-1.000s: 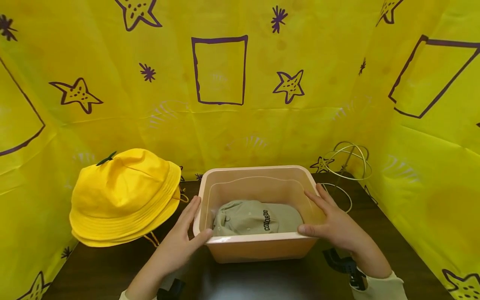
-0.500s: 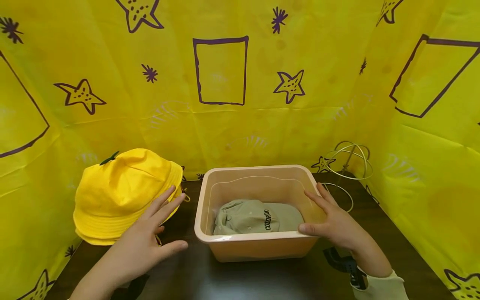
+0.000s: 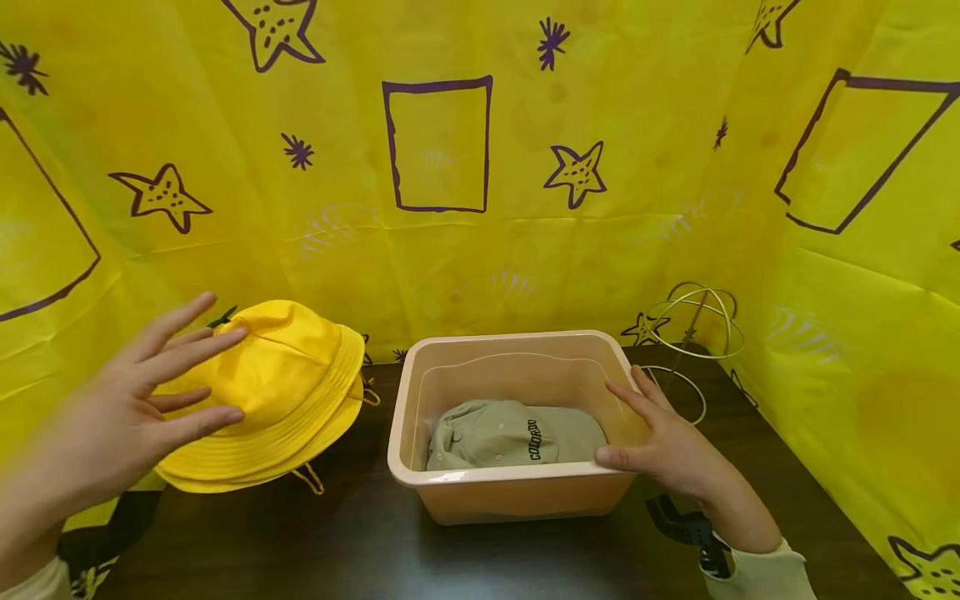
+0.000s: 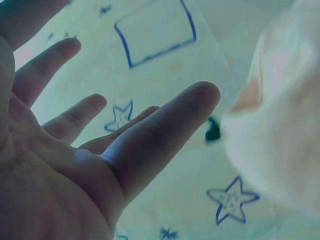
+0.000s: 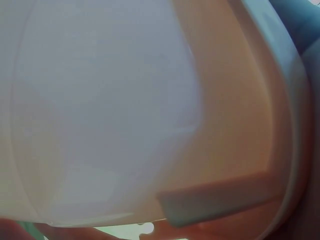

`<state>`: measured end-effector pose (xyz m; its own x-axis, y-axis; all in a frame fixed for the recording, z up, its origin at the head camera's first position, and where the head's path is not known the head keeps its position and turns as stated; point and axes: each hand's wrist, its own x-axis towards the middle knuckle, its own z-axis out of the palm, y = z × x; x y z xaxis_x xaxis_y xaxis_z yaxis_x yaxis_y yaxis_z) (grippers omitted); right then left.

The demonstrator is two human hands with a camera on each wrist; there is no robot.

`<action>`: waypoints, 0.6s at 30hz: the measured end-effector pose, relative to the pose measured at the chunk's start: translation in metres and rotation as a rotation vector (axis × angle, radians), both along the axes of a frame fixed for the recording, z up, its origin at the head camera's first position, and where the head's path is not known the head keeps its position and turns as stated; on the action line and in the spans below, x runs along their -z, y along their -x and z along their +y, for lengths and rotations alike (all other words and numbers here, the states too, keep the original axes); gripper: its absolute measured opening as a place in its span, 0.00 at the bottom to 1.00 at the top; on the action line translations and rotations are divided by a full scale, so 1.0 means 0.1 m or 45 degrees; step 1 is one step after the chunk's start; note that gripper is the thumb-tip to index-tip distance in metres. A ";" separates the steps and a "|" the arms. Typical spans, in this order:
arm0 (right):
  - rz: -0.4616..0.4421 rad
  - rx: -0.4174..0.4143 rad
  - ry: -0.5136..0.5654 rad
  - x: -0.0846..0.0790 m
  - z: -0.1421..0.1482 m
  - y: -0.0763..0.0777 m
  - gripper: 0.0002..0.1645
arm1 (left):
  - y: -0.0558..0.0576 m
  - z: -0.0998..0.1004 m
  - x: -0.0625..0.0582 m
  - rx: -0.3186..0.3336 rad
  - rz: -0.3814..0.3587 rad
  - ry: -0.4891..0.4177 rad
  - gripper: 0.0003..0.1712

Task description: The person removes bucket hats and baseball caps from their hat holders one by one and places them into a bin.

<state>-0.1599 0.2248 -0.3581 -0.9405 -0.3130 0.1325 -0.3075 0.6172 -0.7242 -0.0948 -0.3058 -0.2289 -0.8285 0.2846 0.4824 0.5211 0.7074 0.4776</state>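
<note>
My left hand (image 3: 112,417) is held up with spread fingers at the left side of the yellow bucket hats (image 3: 300,367), whose brims show in layers. In the left wrist view, the palm and thumb of my left hand (image 4: 65,160) face the blurred, pale-looking hat (image 4: 280,140), a gap showing between them. A peach plastic bin (image 3: 517,500) stands mid-table, holding a khaki baseball cap (image 3: 487,433) with dark lettering on its front. My right hand (image 3: 671,446) rests on the bin's right rim, thumb at the front corner, fingers extended. The right wrist view is mostly the bin's plastic wall (image 5: 225,100).
Pale cable loops (image 3: 727,312) lie at the table's back right corner. Yellow cloth (image 3: 450,275) with purple stars and frames encloses the dark wooden table (image 3: 360,542) on the back and both sides. A thin cord (image 3: 311,479) hangs from the hat brim.
My left hand has let go of the bin's left rim and swung left, past the front of the yellow hats to their left side. The right hand and bin have stayed put.
</note>
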 end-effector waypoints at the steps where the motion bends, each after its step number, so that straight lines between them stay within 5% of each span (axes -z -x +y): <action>1: -0.002 0.004 0.000 0.00 0.00 0.00 0.58 | 0.03 -0.05 -0.03 -0.030 0.004 0.014 0.45; 6: 0.008 0.010 -0.018 -0.01 -0.01 0.00 0.57 | 0.16 -0.27 -0.17 -0.169 -0.014 0.166 0.44; 13: 0.019 0.011 -0.034 -0.01 -0.01 -0.01 0.56 | 0.34 -0.41 -0.29 -0.294 -0.043 0.592 0.42; 18: 0.026 0.013 -0.037 0.00 0.00 0.00 0.54 | 0.49 -0.46 -0.30 -0.302 -0.156 0.669 0.40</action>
